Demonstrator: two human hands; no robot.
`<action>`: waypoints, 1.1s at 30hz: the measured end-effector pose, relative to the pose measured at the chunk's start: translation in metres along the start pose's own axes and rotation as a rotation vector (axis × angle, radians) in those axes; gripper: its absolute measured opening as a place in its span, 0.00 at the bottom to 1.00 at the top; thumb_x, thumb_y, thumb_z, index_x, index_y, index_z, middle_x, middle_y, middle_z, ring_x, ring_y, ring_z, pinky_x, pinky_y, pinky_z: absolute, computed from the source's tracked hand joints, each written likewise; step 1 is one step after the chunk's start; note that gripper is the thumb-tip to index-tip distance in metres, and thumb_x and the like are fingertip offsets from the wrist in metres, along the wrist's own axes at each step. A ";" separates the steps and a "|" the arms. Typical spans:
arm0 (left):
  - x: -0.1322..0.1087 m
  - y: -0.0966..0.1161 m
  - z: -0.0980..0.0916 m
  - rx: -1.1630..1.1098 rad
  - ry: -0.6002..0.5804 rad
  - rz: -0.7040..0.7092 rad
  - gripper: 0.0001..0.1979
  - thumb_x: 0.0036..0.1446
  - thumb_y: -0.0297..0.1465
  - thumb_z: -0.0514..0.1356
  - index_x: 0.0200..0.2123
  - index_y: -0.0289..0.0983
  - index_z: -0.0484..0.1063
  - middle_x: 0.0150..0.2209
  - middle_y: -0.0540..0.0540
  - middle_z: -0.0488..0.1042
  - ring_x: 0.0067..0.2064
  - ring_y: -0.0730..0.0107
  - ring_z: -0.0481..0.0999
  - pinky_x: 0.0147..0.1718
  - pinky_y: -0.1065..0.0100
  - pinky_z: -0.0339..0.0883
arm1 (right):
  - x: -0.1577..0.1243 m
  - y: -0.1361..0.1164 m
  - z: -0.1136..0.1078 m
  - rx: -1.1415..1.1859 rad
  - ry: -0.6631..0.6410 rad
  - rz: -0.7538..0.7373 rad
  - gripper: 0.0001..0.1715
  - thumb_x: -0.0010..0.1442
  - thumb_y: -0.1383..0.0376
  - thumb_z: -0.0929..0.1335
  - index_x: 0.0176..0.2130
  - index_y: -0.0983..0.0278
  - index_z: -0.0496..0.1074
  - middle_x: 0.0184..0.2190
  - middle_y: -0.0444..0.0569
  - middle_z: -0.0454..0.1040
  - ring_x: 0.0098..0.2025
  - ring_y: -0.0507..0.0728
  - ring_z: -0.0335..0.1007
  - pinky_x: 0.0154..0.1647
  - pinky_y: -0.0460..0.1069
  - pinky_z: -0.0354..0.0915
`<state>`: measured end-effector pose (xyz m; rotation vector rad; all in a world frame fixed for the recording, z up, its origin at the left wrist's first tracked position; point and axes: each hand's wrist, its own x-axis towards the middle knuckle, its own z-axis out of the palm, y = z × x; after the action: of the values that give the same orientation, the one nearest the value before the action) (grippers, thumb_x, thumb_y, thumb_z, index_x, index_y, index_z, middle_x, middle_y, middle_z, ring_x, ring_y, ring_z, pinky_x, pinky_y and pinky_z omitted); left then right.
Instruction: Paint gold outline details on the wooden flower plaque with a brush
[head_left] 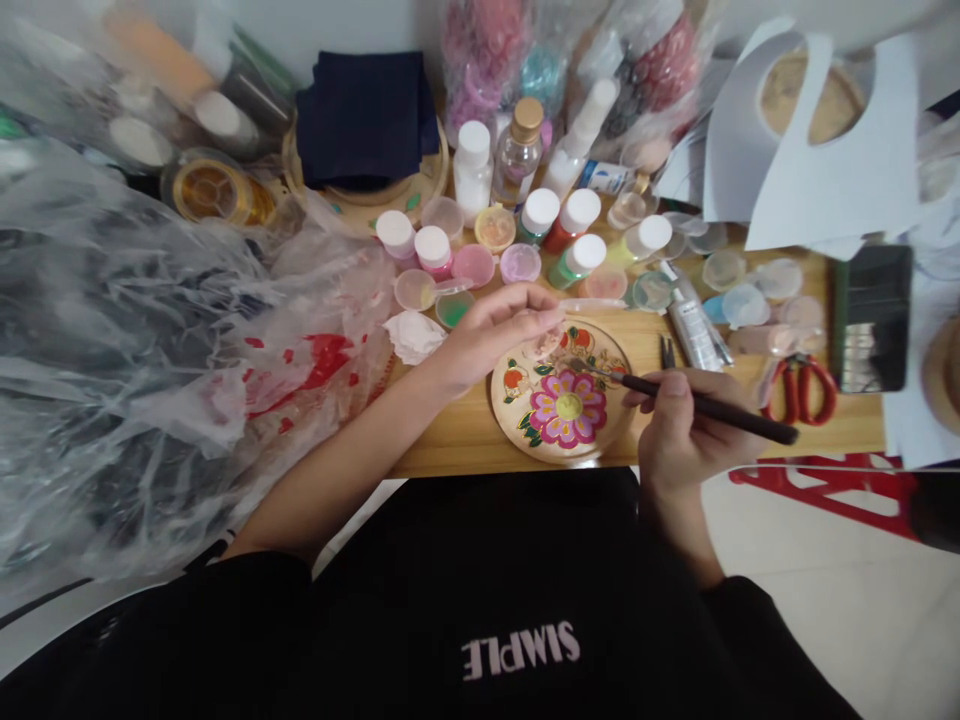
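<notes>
My right hand (686, 430) is closed round a tool with a dark handle (720, 412). Its thin metal tip reaches over a round wooden disc (517, 425) painted with a pink flower (568, 408), orange blooms and green leaves, outlined in gold. Above the disc's upper left part, my left hand (506, 325) has its fingers pinched together on a small translucent cup (546, 346) with pale pink contents. A clear flat strip (592, 304), perhaps its lid, juts out to the right of the fingertips.
Small paint cups (473, 266) and white-capped jars (585, 256) crowd the table (442, 450) beyond the disc. Rightward lie a metal tube (691, 325), red-handled pliers (801, 390) and a phone (874, 320). Plastic sheeting (150, 380) covers the left side. A crumpled tissue (415, 338) lies near my left wrist.
</notes>
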<state>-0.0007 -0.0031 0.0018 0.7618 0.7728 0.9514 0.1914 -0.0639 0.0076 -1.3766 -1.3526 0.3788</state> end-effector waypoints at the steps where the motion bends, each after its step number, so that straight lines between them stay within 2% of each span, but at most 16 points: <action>1: 0.000 0.000 0.000 0.000 -0.001 0.001 0.13 0.50 0.39 0.68 0.33 0.36 0.72 0.31 0.52 0.73 0.32 0.80 0.71 0.34 0.71 0.63 | 0.000 0.000 0.000 0.003 0.003 -0.009 0.11 0.62 0.61 0.69 0.29 0.63 0.73 0.19 0.39 0.73 0.19 0.49 0.71 0.19 0.45 0.63; 18: 0.001 0.001 0.000 -0.020 -0.017 0.009 0.15 0.49 0.40 0.69 0.32 0.35 0.72 0.29 0.53 0.72 0.30 0.81 0.70 0.31 0.71 0.63 | -0.001 -0.001 0.001 0.001 -0.007 0.012 0.11 0.61 0.62 0.70 0.28 0.64 0.73 0.20 0.40 0.74 0.19 0.49 0.72 0.19 0.45 0.64; 25: 0.000 0.002 0.000 -0.006 -0.011 0.015 0.15 0.49 0.40 0.69 0.32 0.35 0.72 0.28 0.53 0.73 0.29 0.81 0.70 0.30 0.71 0.63 | 0.000 -0.002 -0.001 -0.027 0.014 -0.063 0.10 0.62 0.65 0.68 0.29 0.64 0.74 0.17 0.38 0.72 0.19 0.47 0.70 0.22 0.44 0.66; 33: 0.000 0.003 0.001 -0.005 -0.020 0.025 0.13 0.51 0.38 0.68 0.31 0.36 0.72 0.26 0.53 0.72 0.29 0.80 0.70 0.31 0.71 0.63 | 0.000 0.002 -0.001 0.010 0.006 -0.047 0.10 0.62 0.64 0.69 0.29 0.63 0.74 0.19 0.39 0.73 0.19 0.47 0.70 0.21 0.44 0.66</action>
<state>-0.0012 -0.0024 0.0045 0.7775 0.7448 0.9658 0.1930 -0.0641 0.0066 -1.3346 -1.3743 0.3495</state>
